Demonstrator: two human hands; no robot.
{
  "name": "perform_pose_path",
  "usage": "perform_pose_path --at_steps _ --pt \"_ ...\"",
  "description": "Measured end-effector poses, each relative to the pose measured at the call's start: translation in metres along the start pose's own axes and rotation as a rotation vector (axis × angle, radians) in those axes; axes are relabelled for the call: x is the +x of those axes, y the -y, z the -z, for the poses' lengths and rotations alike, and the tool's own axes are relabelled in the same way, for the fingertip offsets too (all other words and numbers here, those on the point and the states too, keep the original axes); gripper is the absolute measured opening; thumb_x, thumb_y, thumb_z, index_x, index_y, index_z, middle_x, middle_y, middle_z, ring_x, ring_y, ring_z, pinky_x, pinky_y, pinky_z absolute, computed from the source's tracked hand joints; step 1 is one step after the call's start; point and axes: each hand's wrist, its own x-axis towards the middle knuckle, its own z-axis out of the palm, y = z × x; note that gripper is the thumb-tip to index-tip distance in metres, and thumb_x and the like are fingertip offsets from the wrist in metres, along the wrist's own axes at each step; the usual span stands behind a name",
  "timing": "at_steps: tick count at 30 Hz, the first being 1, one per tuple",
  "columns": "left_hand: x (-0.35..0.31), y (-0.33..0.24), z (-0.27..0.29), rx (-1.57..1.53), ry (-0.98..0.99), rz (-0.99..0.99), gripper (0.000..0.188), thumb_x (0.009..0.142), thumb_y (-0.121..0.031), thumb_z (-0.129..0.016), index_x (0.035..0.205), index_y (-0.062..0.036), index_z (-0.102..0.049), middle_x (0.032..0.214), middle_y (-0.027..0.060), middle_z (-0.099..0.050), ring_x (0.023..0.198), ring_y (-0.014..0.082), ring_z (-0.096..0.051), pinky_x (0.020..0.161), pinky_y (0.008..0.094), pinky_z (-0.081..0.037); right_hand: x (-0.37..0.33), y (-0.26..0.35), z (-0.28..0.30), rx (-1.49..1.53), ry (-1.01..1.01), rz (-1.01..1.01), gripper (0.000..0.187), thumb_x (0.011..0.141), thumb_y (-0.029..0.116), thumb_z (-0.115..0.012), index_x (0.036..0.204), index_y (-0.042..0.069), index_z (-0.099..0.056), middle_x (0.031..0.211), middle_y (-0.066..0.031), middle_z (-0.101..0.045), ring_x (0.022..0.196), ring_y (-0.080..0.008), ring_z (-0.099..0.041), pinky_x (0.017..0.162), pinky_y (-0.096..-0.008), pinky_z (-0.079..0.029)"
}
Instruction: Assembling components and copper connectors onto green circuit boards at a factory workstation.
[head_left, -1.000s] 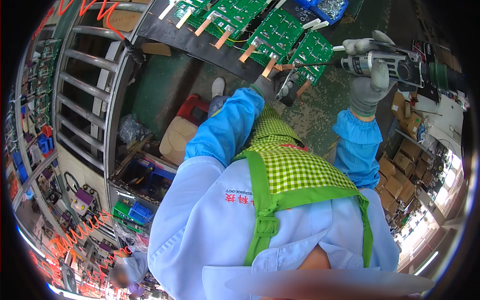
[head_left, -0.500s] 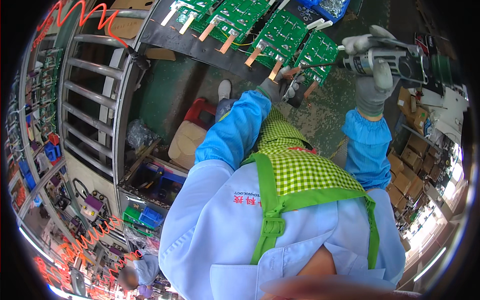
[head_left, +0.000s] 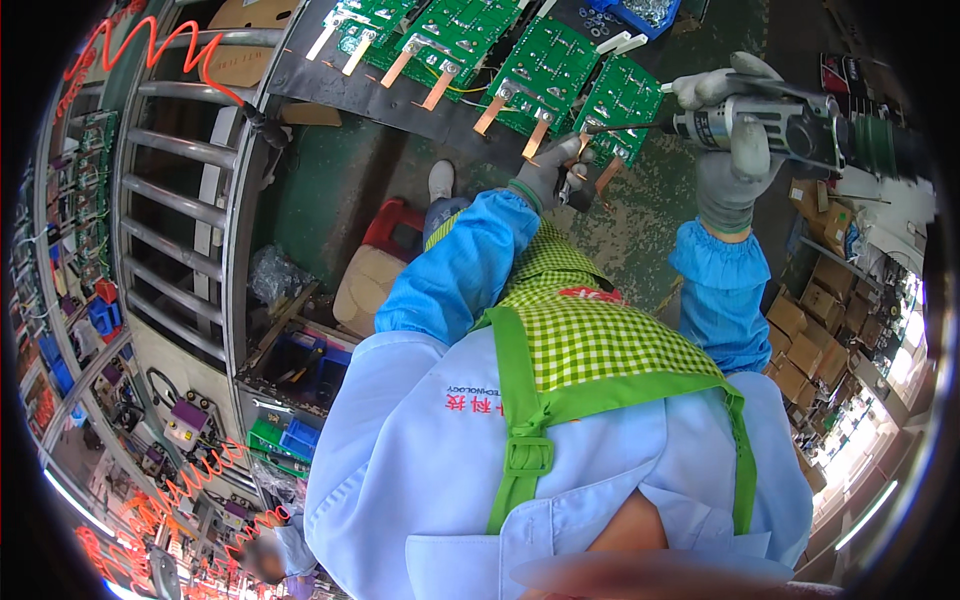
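Note:
My right hand (head_left: 738, 180), in a grey glove, grips a silver-and-black power screwdriver (head_left: 765, 128) pointing left. Its long thin bit reaches to a copper strip (head_left: 583, 150) on the rightmost green circuit board (head_left: 622, 102). Whether the tip sits on a screw is too small to tell. My gloved left hand (head_left: 545, 172) is closed at the board's near edge, beside that strip. It holds a small metal tool with a dark part (head_left: 574, 188), whose kind is partly hidden by the fingers. Another green circuit board (head_left: 540, 72) with copper strips lies just left.
More circuit boards (head_left: 455, 38) lie along the dark bench (head_left: 345, 80). A blue bin (head_left: 650, 14) of small metal parts stands at the far side. A metal rail rack (head_left: 180, 205) and a stool with a red frame (head_left: 392, 226) are on the left; cardboard boxes (head_left: 825, 290) stand right.
The boards and surroundings have shifted slightly left in view. The screwdriver has moved a little left too, its bit staying by the copper strip. Both hands keep their hold.

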Motion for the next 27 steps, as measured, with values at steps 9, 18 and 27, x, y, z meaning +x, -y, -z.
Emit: perform_pose_path --at_steps 9,18,27 --pt "-0.002 -0.002 -0.008 0.016 -0.043 -0.003 0.029 0.092 -0.023 -0.047 0.115 -0.0074 -0.044 0.087 0.0045 -0.051 0.064 0.0081 -0.046 0.048 0.0176 -0.040 -0.002 -0.004 -0.003 -0.015 -0.039 -0.037 0.041 0.080 0.021 -0.055 0.113 -0.003 -0.048 0.082 -0.0114 -0.055 0.075 -0.0236 -0.056 0.071 -0.0413 -0.047" --pt "-0.002 -0.002 -0.008 0.007 -0.008 0.009 0.028 0.091 -0.019 -0.049 0.116 -0.0070 -0.044 0.086 0.0046 -0.051 0.062 0.0079 -0.045 0.047 0.0174 -0.039 -0.006 -0.011 0.014 0.282 -0.003 -0.077 0.032 0.080 0.020 -0.056 0.107 0.003 -0.052 0.082 -0.0109 -0.054 0.074 -0.0229 -0.054 0.068 -0.0396 -0.045" --pt "0.001 -0.002 -0.001 0.084 -0.108 -0.005 0.031 0.092 -0.030 -0.047 0.111 -0.0058 -0.047 0.088 0.0075 -0.055 0.062 0.0091 -0.047 0.045 0.0178 -0.041 -0.003 -0.011 0.012 0.113 0.028 0.081 0.037 0.084 0.014 -0.053 0.116 -0.003 -0.046 0.087 -0.0122 -0.060 0.074 -0.0217 -0.059 0.067 -0.0346 -0.051"
